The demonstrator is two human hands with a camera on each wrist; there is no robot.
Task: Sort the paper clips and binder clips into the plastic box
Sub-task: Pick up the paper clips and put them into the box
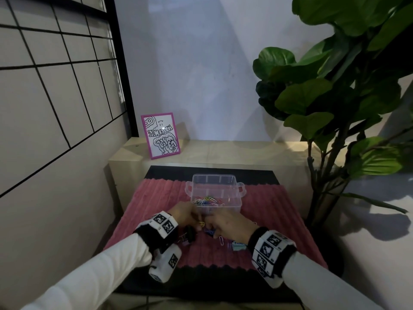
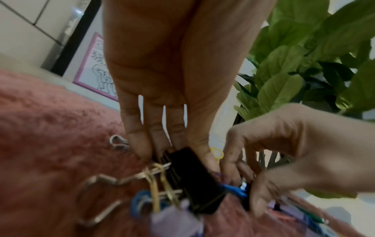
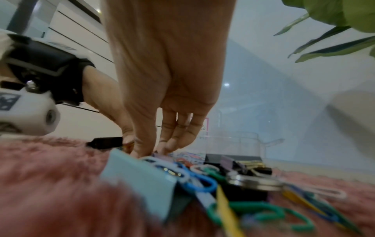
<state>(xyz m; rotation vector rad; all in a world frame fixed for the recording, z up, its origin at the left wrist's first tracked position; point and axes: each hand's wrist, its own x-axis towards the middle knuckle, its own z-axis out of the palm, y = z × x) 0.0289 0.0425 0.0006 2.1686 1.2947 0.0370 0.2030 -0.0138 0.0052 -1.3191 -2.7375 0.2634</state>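
Observation:
The clear plastic box [image 1: 237, 205] stands on the pink mat with several coloured paper clips [image 1: 206, 200] inside. Both hands meet just in front of it over a loose pile. My left hand [image 2: 178, 154] points down and pinches the top of a black binder clip [image 2: 194, 181] between fingers and thumb. My right hand [image 2: 241, 181] curls into the pile and pinches a blue clip [image 2: 233, 189]. A yellow paper clip [image 1: 201, 224] shows between the two hands. A light blue binder clip [image 3: 140, 179] and green, blue and white paper clips [image 3: 202, 184] lie beside my right hand [image 3: 154, 150].
The ribbed pink mat [image 1: 156, 198] lies on a black surface. A pink-framed picture [image 1: 160, 135] leans on the pale ledge behind. A large leafy plant [image 1: 335, 97] stands at the right. A white paper clip [image 1: 221, 240] and silver binder-clip handles [image 2: 97, 200] lie on the mat.

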